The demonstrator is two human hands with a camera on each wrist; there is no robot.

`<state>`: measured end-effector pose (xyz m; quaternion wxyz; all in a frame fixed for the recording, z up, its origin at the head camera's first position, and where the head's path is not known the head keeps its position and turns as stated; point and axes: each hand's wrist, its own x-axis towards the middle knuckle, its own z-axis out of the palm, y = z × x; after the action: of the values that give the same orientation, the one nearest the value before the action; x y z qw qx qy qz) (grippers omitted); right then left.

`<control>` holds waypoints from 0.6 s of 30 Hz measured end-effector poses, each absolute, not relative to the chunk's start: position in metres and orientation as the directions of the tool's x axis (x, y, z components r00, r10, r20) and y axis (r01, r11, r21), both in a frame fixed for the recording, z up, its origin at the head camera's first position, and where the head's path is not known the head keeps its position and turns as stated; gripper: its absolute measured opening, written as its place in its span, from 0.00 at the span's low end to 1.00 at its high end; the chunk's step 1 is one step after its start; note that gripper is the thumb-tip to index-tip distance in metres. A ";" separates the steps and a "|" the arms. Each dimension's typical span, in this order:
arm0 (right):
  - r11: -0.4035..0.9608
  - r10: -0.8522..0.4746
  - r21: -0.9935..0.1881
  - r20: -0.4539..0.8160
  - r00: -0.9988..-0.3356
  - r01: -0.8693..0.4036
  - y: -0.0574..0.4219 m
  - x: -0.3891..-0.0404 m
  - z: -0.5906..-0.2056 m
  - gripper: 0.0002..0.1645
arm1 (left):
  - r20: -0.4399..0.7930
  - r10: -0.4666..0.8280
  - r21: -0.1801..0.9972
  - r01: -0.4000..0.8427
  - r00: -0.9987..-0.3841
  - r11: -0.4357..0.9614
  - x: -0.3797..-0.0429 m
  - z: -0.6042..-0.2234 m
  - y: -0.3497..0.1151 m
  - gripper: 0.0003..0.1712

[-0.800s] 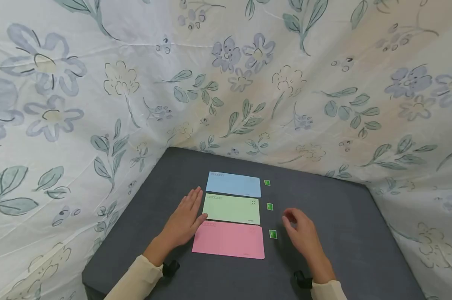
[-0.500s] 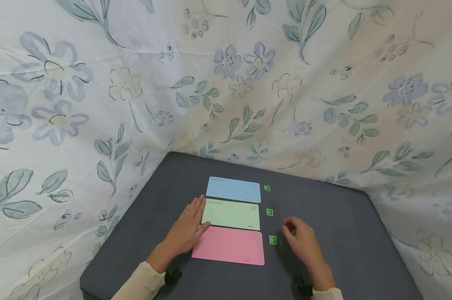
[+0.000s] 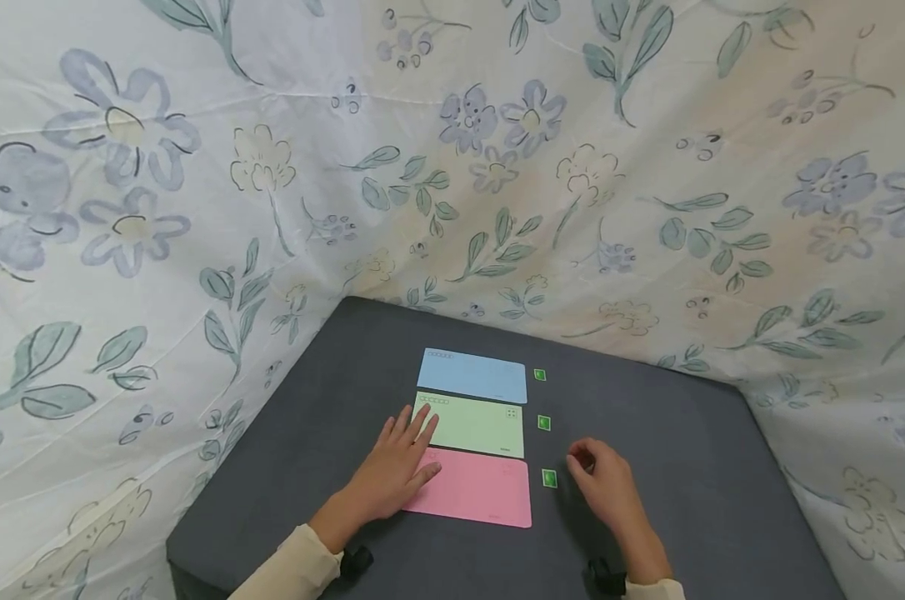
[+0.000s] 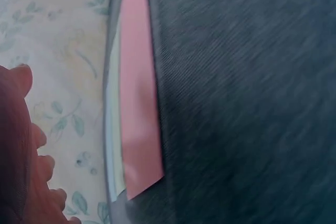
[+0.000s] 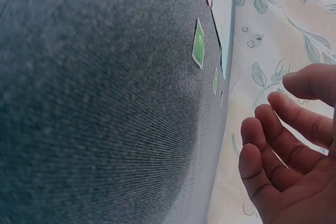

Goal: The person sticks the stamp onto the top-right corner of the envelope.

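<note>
Three envelopes lie in a column: blue at the back, green in the middle, pink in front. My left hand is over the left ends of the green and pink ones, fingers spread and holding nothing. In the left wrist view, this hand appears raised above the table. Beside the envelopes' right ends are three small green stamps: back, middle and front. Right of the front stamp hovers my right hand; the right wrist view shows its fingers loosely curled around nothing.
A dark grey cloth-like tabletop carries everything. Floral fabric hangs behind the table and along its sides. Each wrist wears a black strap, such as the right strap.
My left hand has shifted right over the envelopes' left ends, and its fingers have spread. The right hand stays near the front stamp. The head view has tilted slightly.
</note>
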<state>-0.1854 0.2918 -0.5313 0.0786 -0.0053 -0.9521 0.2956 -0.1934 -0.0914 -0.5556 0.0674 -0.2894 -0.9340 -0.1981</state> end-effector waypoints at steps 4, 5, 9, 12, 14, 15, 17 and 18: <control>0.826 0.059 -0.563 0.130 -0.990 -0.025 0.291 -0.186 -0.533 0.06 | 0.190 0.549 0.342 0.579 -0.814 0.740 -0.188 -0.558 -0.085 0.44; 0.827 0.060 -0.562 0.132 -0.989 -0.025 0.290 -0.186 -0.533 0.05 | 0.188 0.556 0.343 0.585 -0.810 0.735 -0.187 -0.558 -0.084 0.44; 0.823 0.049 -0.566 0.154 -0.987 -0.047 0.288 -0.186 -0.535 0.04 | 0.187 0.573 0.343 0.600 -0.798 0.723 -0.184 -0.562 -0.080 0.43; 0.819 0.051 -0.572 0.150 -0.987 -0.045 0.288 -0.186 -0.535 0.04 | 0.183 0.582 0.345 0.606 -0.792 0.716 -0.182 -0.564 -0.077 0.43; 0.815 0.058 -0.578 0.145 -0.988 -0.037 0.288 -0.186 -0.536 0.05 | 0.182 0.588 0.345 0.611 -0.788 0.712 -0.181 -0.564 -0.076 0.42; 0.815 0.062 -0.578 0.142 -0.988 -0.032 0.288 -0.187 -0.536 0.05 | 0.183 0.591 0.346 0.614 -0.785 0.709 -0.180 -0.564 -0.075 0.42; 0.813 0.064 -0.581 0.145 -0.987 -0.033 0.289 -0.187 -0.536 0.05 | 0.181 0.594 0.347 0.616 -0.784 0.707 -0.180 -0.563 -0.073 0.42; 0.813 0.064 -0.582 0.145 -0.987 -0.033 0.289 -0.188 -0.537 0.05 | 0.178 0.596 0.349 0.616 -0.783 0.706 -0.180 -0.562 -0.073 0.42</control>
<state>-0.1878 0.2895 -0.5365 0.0792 -0.0082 -0.9487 0.3060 -0.1797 -0.0726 -0.5619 0.0257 -0.3281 -0.9233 -0.1981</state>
